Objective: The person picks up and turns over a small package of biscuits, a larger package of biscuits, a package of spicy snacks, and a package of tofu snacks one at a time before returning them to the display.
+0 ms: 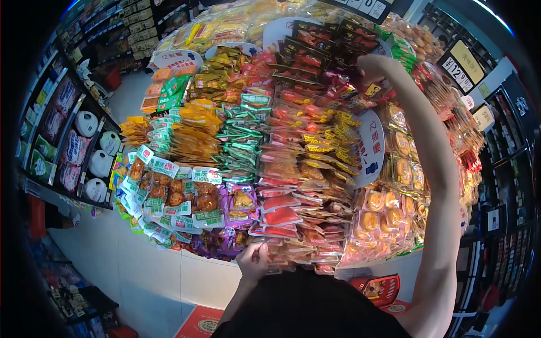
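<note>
A large sloped display of snack packets (282,129) fills the middle of the view. My right hand (373,67) reaches across to its far side, fingers bent down and together over dark red packets (369,93); what the fingertips hold, if anything, is hidden. Shiny pink-red packets (340,84) lie just left of it. My left hand (253,261) is at the display's near edge, fingers curled closed, beside purple packets (239,205) and clear packets (293,250). Whether something small sits in its fingers cannot be made out. Red flat packets (280,217) lie above it.
White sign boards (371,147) stand among the packets. Price signs (463,66) rise at the right. A red basket (389,287) is below the near edge, right of my body. Shelves of tissue packs (65,149) line the left; dark shelves (510,225) stand right.
</note>
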Motion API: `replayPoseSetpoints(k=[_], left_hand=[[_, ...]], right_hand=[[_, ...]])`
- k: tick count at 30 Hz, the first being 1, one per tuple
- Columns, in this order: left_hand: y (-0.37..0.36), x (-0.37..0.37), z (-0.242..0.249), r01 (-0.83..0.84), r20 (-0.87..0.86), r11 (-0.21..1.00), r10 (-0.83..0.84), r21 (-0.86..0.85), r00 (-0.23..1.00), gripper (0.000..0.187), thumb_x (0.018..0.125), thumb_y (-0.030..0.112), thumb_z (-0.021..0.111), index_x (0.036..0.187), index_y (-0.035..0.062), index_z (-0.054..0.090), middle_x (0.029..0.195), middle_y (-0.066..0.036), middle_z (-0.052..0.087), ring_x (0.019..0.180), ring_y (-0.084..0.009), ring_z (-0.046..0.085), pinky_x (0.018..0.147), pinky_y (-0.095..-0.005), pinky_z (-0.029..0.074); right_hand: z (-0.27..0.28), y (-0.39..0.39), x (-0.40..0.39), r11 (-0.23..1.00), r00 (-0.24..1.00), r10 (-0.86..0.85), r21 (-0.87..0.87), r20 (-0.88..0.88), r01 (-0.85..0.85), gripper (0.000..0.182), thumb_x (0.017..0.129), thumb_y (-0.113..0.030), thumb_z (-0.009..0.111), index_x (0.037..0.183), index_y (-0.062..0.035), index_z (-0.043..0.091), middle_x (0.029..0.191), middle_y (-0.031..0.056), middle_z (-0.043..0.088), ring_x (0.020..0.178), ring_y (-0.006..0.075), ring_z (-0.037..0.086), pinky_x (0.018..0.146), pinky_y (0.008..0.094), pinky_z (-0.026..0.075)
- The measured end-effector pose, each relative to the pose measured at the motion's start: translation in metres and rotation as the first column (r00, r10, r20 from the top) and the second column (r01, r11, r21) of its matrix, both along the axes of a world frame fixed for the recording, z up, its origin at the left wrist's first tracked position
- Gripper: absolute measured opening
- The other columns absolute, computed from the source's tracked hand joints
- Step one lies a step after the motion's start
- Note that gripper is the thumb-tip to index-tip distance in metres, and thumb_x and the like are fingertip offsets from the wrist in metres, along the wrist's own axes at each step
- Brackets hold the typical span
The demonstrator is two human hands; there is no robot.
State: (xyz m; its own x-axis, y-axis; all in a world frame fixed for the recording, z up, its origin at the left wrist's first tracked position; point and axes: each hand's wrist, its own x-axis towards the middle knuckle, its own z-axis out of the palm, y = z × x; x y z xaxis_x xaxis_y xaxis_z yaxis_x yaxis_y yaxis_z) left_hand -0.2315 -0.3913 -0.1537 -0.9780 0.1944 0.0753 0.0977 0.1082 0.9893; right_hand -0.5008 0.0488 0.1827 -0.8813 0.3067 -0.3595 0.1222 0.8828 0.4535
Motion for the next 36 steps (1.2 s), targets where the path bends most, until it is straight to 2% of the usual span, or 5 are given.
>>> replayPoseSetpoints(k=[6, 21, 25, 31, 36], left_hand=[[0.0, -0.001, -0.011, -0.041, -0.085, 0.994, 0.033, -0.098, 0.996, 0.005, 0.089, 0.008, 0.069, 0.09, 0.0036, 0.068, 0.061, -0.007, 0.066, 0.053, -0.0126, 0.065, 0.048, -0.0237, 0.047], [0.011, -0.002, 0.01, -0.099, -0.04, 0.992, 0.096, -0.08, 0.995, 0.009, 0.093, 0.003, 0.06, 0.085, -0.0022, 0.06, 0.06, -0.005, 0.064, 0.05, -0.0106, 0.064, 0.046, -0.021, 0.047], [0.001, -0.009, 0.042, 0.04, 0.383, 0.996, -0.066, 0.076, 0.921, 0.011, 0.094, 0.006, 0.062, 0.091, -0.0039, 0.064, 0.073, -0.008, 0.069, 0.063, -0.0114, 0.068, 0.057, -0.025, 0.055], [-0.019, -0.025, 0.086, 0.179, 0.356, 0.984, -0.162, -0.016, 0.92, 0.014, 0.097, 0.009, 0.06, 0.101, -0.0034, 0.065, 0.078, -0.006, 0.067, 0.066, -0.0077, 0.061, 0.057, -0.0225, 0.051], [0.007, -0.065, 0.129, 0.107, 0.145, 0.964, -0.145, 0.243, 0.979, 0.022, 0.096, 0.012, 0.063, 0.115, -0.0001, 0.062, 0.086, -0.004, 0.066, 0.068, -0.0053, 0.058, 0.058, -0.02, 0.044]], right_hand=[[-0.006, 0.031, -0.076, 0.918, 0.822, 0.394, 0.137, -0.411, -0.371, 0.011, 0.078, -0.007, 0.062, 0.08, -0.0013, 0.071, 0.095, 0.0215, 0.071, 0.089, 0.037, 0.07, 0.075, 0.0448, 0.056], [-0.06, 0.008, -0.132, 0.971, 0.761, 0.208, 0.038, -0.614, -0.234, 0.024, 0.09, -0.013, 0.057, 0.112, -0.0083, 0.065, 0.123, 0.0173, 0.062, 0.118, 0.035, 0.059, 0.094, 0.0558, 0.049], [-0.043, 0.005, -0.115, 0.948, 0.648, 0.307, 0.165, -0.697, -0.272, 0.03, 0.082, -0.013, 0.063, 0.11, -0.0023, 0.063, 0.124, 0.0209, 0.058, 0.12, 0.0364, 0.057, 0.096, 0.0579, 0.047], [0.017, 0.002, -0.055, 0.811, 0.237, 0.155, -0.013, -0.959, -0.585, 0.031, 0.091, -0.02, 0.06, 0.11, 0.0045, 0.058, 0.098, 0.0267, 0.068, 0.093, 0.0458, 0.065, 0.082, 0.0494, 0.051], [0.027, -0.061, 0.068, 0.416, 0.54, -0.226, -0.582, -0.81, -0.698, 0.021, 0.097, -0.016, 0.059, 0.114, -0.0034, 0.062, 0.098, 0.0133, 0.068, 0.09, 0.0255, 0.067, 0.077, 0.0409, 0.053]])
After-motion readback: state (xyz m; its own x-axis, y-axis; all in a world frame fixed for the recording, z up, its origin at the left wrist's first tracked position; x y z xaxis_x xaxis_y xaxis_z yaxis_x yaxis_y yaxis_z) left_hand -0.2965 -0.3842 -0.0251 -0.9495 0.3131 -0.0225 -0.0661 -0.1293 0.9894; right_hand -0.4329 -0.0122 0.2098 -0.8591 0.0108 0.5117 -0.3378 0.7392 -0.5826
